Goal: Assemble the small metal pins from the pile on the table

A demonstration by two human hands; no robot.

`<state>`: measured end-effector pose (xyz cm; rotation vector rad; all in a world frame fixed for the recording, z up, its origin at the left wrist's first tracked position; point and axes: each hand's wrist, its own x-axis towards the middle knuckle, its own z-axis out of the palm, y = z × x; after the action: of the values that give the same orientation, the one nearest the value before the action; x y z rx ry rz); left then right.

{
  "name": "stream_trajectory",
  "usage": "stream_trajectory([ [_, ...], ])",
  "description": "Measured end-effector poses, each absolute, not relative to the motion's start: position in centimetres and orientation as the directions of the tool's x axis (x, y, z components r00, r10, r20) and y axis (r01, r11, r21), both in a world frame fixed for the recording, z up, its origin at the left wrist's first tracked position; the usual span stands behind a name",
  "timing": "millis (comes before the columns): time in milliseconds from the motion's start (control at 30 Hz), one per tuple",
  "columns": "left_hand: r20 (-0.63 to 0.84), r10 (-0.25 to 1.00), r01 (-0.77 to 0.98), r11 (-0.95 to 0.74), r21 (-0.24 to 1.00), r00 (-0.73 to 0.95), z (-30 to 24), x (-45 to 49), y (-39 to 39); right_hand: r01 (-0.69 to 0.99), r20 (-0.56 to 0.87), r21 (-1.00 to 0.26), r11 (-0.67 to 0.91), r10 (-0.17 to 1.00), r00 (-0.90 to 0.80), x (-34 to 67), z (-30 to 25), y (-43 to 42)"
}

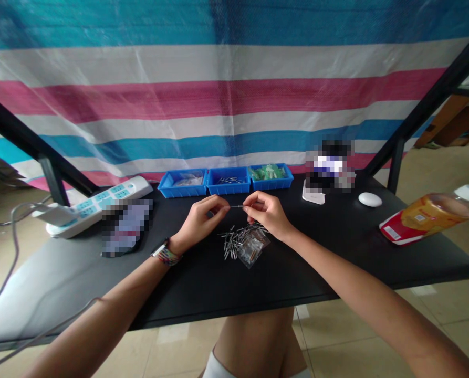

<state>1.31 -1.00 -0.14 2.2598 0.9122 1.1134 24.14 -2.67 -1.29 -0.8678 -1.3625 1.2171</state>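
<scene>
A person sits at a black, smooth-topped desk, both bare hands meeting over its middle. The left hand, with a woven multicoloured band at the wrist, and the right hand face each other. Between them, roughly level, runs a thin, silver-coloured metal pin. Each grip is closed to a fine pinch of thumb and fingertips, the left on the pin's left end, the right on its right end. From here I cannot tell whether it is 1 piece or 2 parts meeting end to end.

Just below the fingers, towards the person, lies a loose heap of similar silver metal pins, pointing every way. A small, clear plastic bag rests against the heap's right side.

Beyond the hands stand 3 blue, open-topped plastic trays in a row: the left tray holds clear plastic packaging, the middle tray loose metal pieces, the right tray something green.

To handle so slim a pin well, I would keep both pinches light and in line, so that it does not bend or spring away. Working low above the desk, clear of the heap, should make a dropped piece easy to find.
</scene>
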Motion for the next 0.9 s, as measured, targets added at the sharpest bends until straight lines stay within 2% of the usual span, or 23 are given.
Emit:
stream_trajectory([
  [900,0.464,0.747,0.398,-0.654,0.644,0.476,-0.27,1.16,-0.89,-0.126,0.238,-0.968,0.218,0.955,-0.174,23.93,-1.09,-3.08],
])
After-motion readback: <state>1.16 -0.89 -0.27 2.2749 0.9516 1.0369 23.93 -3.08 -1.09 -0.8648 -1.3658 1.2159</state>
